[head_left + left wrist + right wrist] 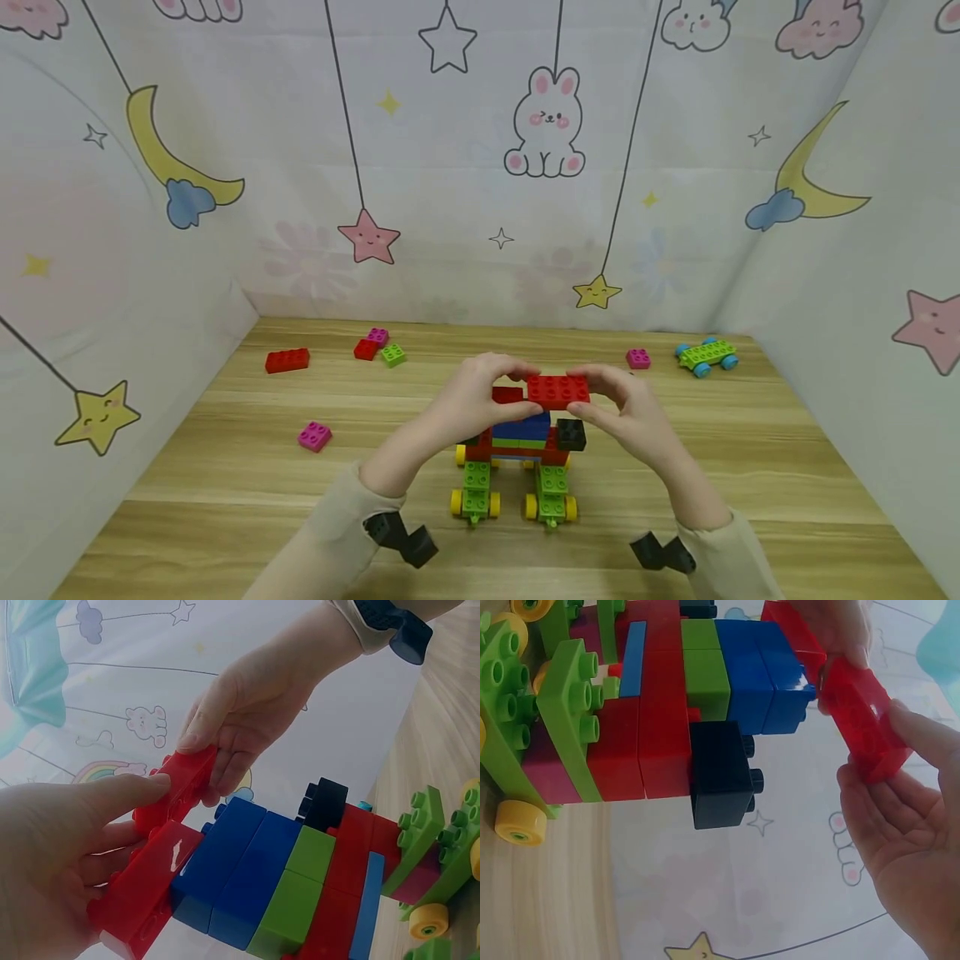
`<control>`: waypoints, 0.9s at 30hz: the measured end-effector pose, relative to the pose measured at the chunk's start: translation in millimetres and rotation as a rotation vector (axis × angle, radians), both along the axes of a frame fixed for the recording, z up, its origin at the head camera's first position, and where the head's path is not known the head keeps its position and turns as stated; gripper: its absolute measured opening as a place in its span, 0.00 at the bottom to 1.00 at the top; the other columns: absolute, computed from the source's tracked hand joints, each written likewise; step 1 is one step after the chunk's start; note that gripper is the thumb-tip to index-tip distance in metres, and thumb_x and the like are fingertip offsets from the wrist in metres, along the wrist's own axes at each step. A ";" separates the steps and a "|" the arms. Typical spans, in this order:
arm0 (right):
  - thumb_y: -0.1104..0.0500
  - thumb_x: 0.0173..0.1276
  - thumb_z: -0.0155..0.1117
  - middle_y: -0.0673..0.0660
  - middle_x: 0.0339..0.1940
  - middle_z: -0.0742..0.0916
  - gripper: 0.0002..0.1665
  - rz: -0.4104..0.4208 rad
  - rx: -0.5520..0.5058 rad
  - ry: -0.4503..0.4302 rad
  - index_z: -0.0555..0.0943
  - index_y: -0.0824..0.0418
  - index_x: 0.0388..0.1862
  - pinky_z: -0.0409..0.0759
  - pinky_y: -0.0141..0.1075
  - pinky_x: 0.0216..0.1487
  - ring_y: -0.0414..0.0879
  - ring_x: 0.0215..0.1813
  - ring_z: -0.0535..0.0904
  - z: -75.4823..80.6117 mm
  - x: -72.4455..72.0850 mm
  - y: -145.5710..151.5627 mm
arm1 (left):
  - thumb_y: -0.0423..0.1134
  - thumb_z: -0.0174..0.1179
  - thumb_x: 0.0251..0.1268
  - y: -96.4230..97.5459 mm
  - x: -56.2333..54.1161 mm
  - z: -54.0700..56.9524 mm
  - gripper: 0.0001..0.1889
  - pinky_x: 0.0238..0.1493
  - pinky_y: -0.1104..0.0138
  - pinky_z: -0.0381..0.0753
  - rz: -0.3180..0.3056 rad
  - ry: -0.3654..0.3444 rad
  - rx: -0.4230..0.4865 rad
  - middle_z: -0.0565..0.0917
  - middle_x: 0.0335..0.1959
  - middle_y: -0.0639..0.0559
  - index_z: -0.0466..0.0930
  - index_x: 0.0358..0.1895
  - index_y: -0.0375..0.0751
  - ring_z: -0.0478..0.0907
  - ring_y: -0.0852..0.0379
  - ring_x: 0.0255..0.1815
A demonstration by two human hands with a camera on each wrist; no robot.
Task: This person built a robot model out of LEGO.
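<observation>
Above a wheeled block build, my left hand and right hand pinch opposite ends of one red building brick, its studs facing up. A second red brick sits at the top of the build, right beside the held one. Beneath it the build has blue bricks, light green bricks, a red layer and black bricks at the sides. Green wheeled bases with yellow wheels carry it on the table. Whether the held brick touches the build, I cannot tell.
On the wooden table lie a red brick at the far left, a pink brick nearer, and a small red brick beside a green one. Far right are a pink brick and a green wheeled base.
</observation>
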State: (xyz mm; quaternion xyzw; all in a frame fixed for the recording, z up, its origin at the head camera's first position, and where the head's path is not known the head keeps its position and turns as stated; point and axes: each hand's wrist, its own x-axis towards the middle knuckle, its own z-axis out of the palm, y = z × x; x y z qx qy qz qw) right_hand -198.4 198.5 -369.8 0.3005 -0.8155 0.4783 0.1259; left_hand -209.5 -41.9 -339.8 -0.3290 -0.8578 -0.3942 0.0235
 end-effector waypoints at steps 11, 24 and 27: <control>0.64 0.62 0.71 0.58 0.51 0.86 0.22 -0.033 0.092 -0.047 0.80 0.65 0.55 0.80 0.33 0.57 0.44 0.52 0.83 7.1 -3.1 -5.8 | 0.42 0.69 0.61 1.4 0.0 -1.8 0.20 0.53 0.54 0.82 -0.007 -0.008 0.017 0.85 0.50 0.47 0.82 0.55 0.39 0.78 0.49 0.53; 0.63 0.58 0.74 0.58 0.48 0.87 0.22 0.020 0.114 -0.058 0.82 0.64 0.53 0.82 0.35 0.52 0.45 0.46 0.84 6.8 -9.5 -14.3 | 0.41 0.69 0.60 -0.2 0.9 -3.0 0.20 0.52 0.60 0.83 0.003 0.014 0.013 0.86 0.49 0.47 0.83 0.55 0.39 0.80 0.51 0.53; 0.63 0.58 0.74 0.58 0.49 0.87 0.23 0.023 0.114 -0.066 0.82 0.64 0.53 0.82 0.34 0.51 0.44 0.46 0.83 5.2 -10.2 -15.5 | 0.41 0.69 0.60 -0.2 0.7 -4.1 0.20 0.52 0.59 0.83 0.004 0.021 0.011 0.86 0.49 0.47 0.83 0.55 0.38 0.80 0.51 0.52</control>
